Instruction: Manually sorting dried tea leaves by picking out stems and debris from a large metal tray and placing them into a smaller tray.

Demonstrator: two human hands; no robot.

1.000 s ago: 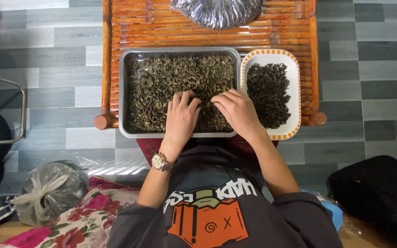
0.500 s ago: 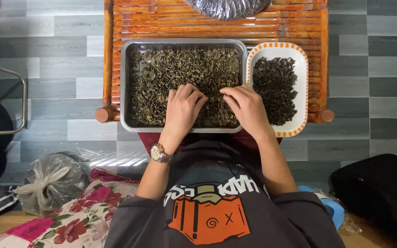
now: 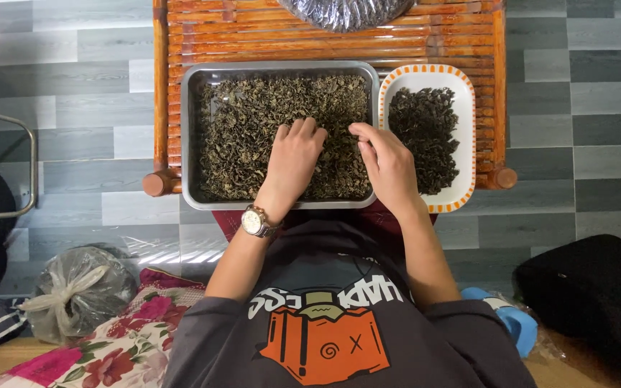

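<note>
Head view, looking straight down. Item: metal tray (image 3: pixel 190 129), rectangular, filled with loose dried tea leaves (image 3: pixel 253 129), olive-brown; set on a slatted bamboo table (image 3: pixel 325 43) over grey plank flooring.

Left hand (image 3: pixel 292 162): palm down on the leaves in the tray's near half, fingers spread and flat, nothing held. Over the last second it has slid a little further into the tray, away from the body. A gold wristwatch (image 3: pixel 255 221) sits on this wrist.

Right hand (image 3: pixel 388 164): above the tray's right edge, fingers curled, thumb and forefinger drawn together as in a pinch; whether any leaf is between them cannot be told. A second ago it lay lower and flatter over the leaves; it has since lifted and turned toward the side dish.

Adjoining: white oblong dish with orange-banded rim (image 3: pixel 461 108), touching the tray's right side, holding a darker heap of sorted leaves (image 3: pixel 422 136).

Judgement: the shift reads as picking through, the tray's leaves being gone over by hand with selected pieces going to the dish.

Also present: clear bag of dark leaves (image 3: pixel 346 11) at the table's far edge; knotted plastic bag (image 3: pixel 73 291); floral cloth (image 3: pixel 120 345); black bag (image 3: pixel 591 302).
</note>
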